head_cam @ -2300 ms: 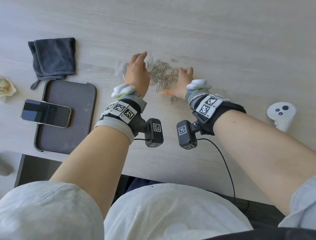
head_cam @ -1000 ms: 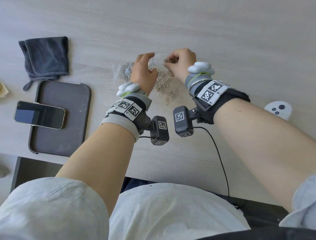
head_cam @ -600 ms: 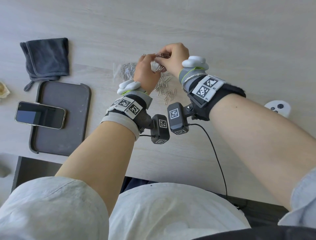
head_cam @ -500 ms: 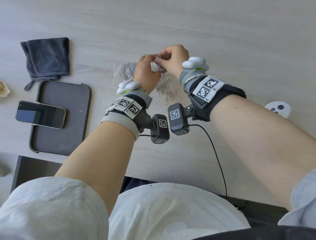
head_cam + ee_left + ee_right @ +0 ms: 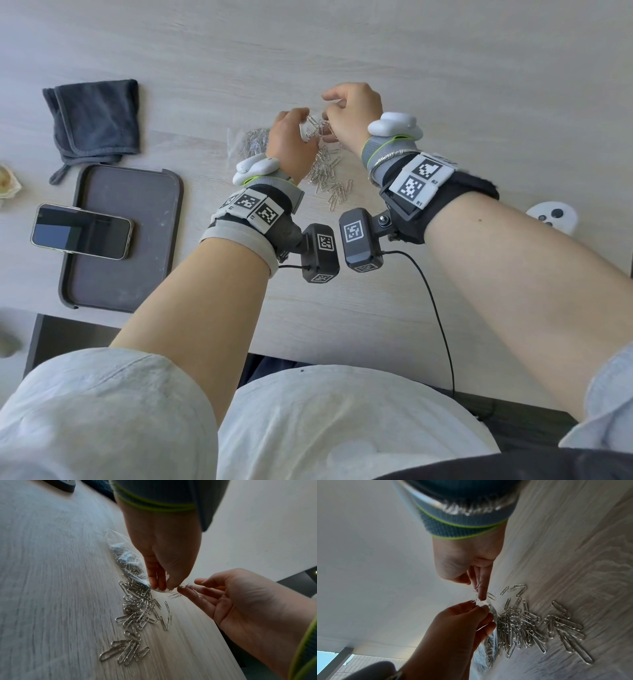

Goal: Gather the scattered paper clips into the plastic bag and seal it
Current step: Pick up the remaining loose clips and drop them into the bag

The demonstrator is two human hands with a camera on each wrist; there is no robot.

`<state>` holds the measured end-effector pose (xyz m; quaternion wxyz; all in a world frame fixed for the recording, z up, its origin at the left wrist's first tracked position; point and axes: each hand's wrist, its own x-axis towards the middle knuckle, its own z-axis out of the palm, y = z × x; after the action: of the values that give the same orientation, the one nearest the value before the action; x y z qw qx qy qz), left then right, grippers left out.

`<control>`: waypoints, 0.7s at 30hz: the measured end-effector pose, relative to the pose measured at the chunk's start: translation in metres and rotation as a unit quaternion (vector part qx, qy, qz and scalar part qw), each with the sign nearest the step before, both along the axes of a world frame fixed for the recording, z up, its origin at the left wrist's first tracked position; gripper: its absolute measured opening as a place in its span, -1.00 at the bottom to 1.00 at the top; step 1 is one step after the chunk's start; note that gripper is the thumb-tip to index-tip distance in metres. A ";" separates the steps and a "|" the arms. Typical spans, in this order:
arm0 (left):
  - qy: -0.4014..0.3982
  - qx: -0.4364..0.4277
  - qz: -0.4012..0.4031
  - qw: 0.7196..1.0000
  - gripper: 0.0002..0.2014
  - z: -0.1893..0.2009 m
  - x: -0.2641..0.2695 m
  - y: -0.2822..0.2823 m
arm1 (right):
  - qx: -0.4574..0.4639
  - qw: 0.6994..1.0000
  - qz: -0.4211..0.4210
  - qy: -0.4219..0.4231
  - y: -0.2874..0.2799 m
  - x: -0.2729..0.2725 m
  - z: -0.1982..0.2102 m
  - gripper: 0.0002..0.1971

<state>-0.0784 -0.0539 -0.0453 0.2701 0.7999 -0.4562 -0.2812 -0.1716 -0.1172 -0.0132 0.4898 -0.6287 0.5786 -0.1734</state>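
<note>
Marker-tagged black wrist straps [image 5: 260,219], rolled pale sleeves [image 5: 102,411]

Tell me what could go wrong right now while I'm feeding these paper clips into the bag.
1. The right hand feeds clips at a narrow bag mouth pinched by the left hand; some may miss and drop back onto the table.
2. The plastic bag already holds clips and lies tilted; a slipped grip could spill them.
3. Many loose paper clips remain near the wrists, and a forearm could scatter them.
</note>
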 end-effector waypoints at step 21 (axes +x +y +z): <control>0.048 0.036 -0.006 0.998 -0.63 0.012 0.003 0.004 | 0.064 0.995 0.051 -0.052 0.011 0.007 0.011 -0.37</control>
<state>-0.0756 -0.0497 -0.0329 0.2609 0.7920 -0.4369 -0.3373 -0.1645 -0.1066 -0.0020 0.5662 -0.6154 0.5294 -0.1429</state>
